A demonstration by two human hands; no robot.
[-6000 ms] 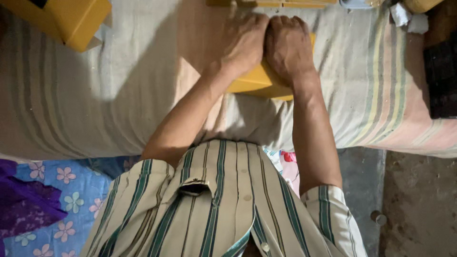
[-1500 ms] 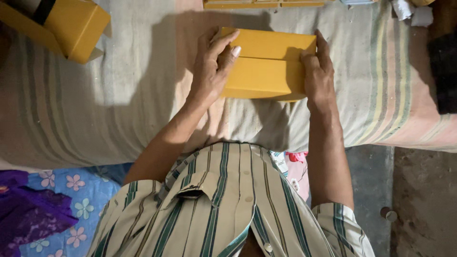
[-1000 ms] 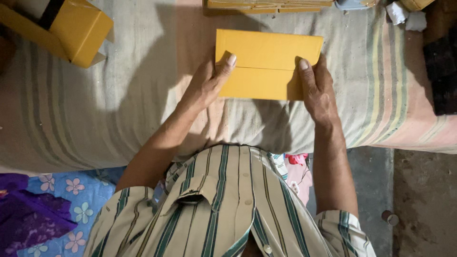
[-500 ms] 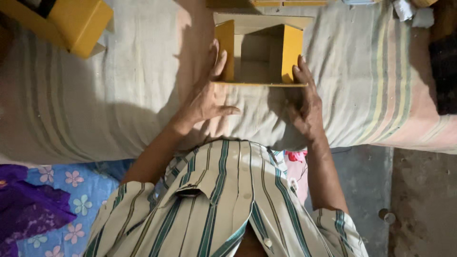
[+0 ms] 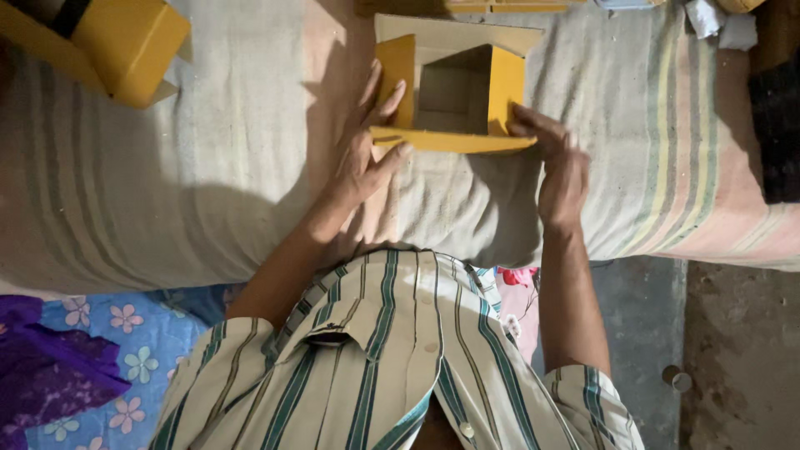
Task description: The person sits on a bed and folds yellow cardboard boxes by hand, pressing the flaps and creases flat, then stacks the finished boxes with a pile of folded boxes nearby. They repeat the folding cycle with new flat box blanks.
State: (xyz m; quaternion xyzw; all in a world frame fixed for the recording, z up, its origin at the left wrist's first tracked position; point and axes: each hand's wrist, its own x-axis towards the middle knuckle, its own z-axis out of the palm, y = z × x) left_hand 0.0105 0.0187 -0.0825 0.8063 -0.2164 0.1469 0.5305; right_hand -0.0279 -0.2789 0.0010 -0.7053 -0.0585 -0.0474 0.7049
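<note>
The yellow cardboard box point(image 5: 454, 96) sits half-formed on the striped cloth point(image 5: 208, 183), up near the far edge of the surface, right in front of the person. It is open toward the camera: two yellow side walls stand upright, the brown inside shows between them, a pale flap lies back on the far side, and a yellow flap juts out flat along the near edge. That near flap runs left to right, and so does the box's long side. The left hand point(image 5: 367, 142) presses against the left wall, fingers spread and lying flat along it, thumb hooked under the near flap's left corner. The right hand point(image 5: 558, 162) meets the right end of that flap, fingers slightly curled and together, tips touching the cardboard at the right wall's foot. Both hands flank the box; nothing lies across its opening. Well off at the top left, another yellow box point(image 5: 108, 42) rests tilted on the cloth. Down at the lower left, a blue flowered fabric point(image 5: 125, 350) covers the floor, a purple cloth point(image 5: 50, 375) lying over it.
</note>
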